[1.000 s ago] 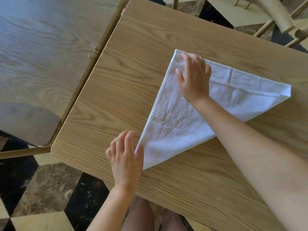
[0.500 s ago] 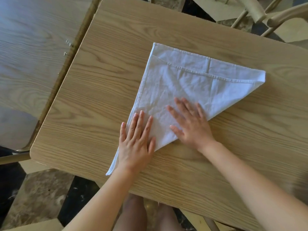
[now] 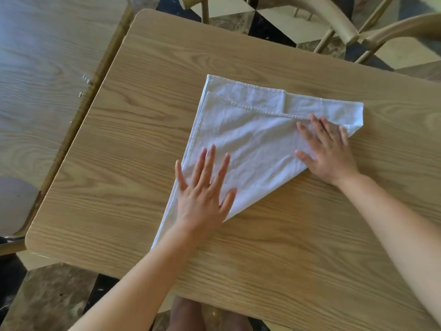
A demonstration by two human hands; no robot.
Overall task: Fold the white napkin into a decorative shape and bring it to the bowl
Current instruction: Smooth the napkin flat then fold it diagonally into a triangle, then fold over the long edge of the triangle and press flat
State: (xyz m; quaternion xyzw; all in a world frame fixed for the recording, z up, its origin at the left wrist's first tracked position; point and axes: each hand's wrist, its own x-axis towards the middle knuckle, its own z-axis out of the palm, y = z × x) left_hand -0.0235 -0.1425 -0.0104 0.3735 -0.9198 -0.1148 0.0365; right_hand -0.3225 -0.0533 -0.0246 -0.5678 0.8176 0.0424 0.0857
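Note:
The white napkin lies flat on the wooden table, folded into a rough triangle with one corner pointing toward me. My left hand presses flat on the near corner, fingers spread. On the right corner, near the folded edge, my right hand lies flat with fingers apart. Neither hand grips the cloth. No bowl is in view.
A second wooden table stands close on the left, with a narrow gap between the two. Light wooden chairs stand beyond the far edge. The floor has dark and light marble tiles. My legs show under the near table edge.
My right hand slid from the napkin's middle out to its right corner. My left hand stayed pressed on the near corner. The view shifted a little.

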